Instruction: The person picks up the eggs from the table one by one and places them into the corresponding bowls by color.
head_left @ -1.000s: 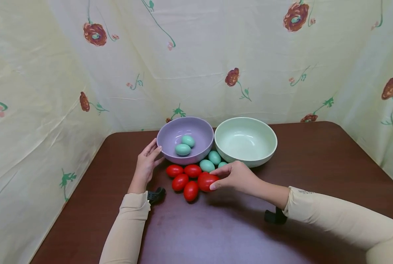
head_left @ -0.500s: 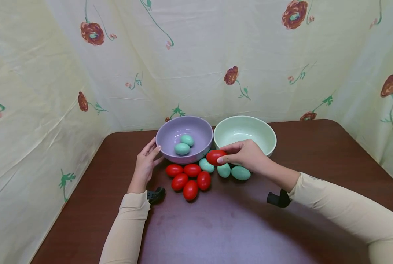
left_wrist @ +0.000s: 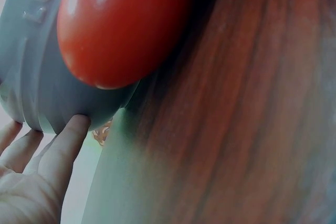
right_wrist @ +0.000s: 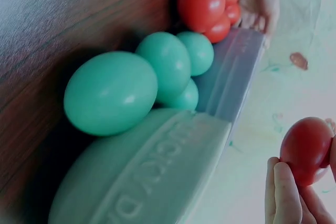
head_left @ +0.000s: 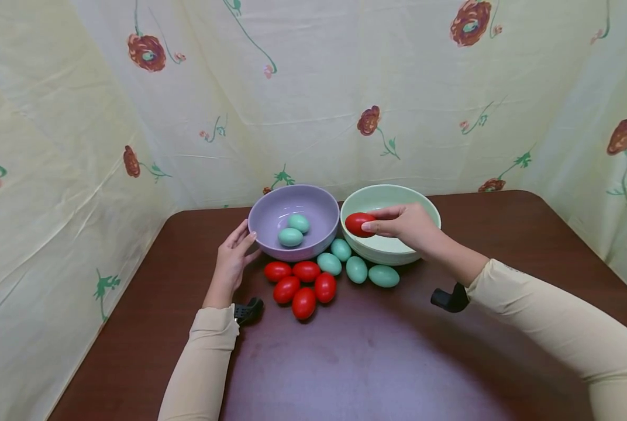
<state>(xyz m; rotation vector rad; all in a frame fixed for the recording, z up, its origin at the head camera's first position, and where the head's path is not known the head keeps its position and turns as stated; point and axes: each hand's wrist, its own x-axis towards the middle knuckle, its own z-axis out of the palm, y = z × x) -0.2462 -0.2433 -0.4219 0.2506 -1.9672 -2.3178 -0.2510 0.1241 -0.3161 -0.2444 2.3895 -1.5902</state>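
Note:
My right hand (head_left: 410, 225) pinches a red egg (head_left: 359, 224) between thumb and fingers, above the pale green bowl (head_left: 431, 217). In the right wrist view the same red egg (right_wrist: 306, 150) sits at the fingertips. On the other side, my left hand (head_left: 231, 263) touches the outer left wall of the purple bowl (head_left: 258, 234). Its extended fingers (left_wrist: 65, 150) rest against the bowl wall in the left wrist view. Two green eggs (head_left: 290, 237) lie inside the purple bowl. The pale green bowl shows no egg within, though the hand hides part of it.
Several red eggs (head_left: 304, 303) lie on the dark wooden table (head_left: 345, 368) in front of the purple bowl. Several green eggs (head_left: 383, 276) lie right of them, before the pale green bowl. A flowered curtain (head_left: 313, 93) hangs behind the table.
My right hand has lifted the red egg off the table and carried it up and right, over the pale green bowl. The left hand stays at the purple bowl.

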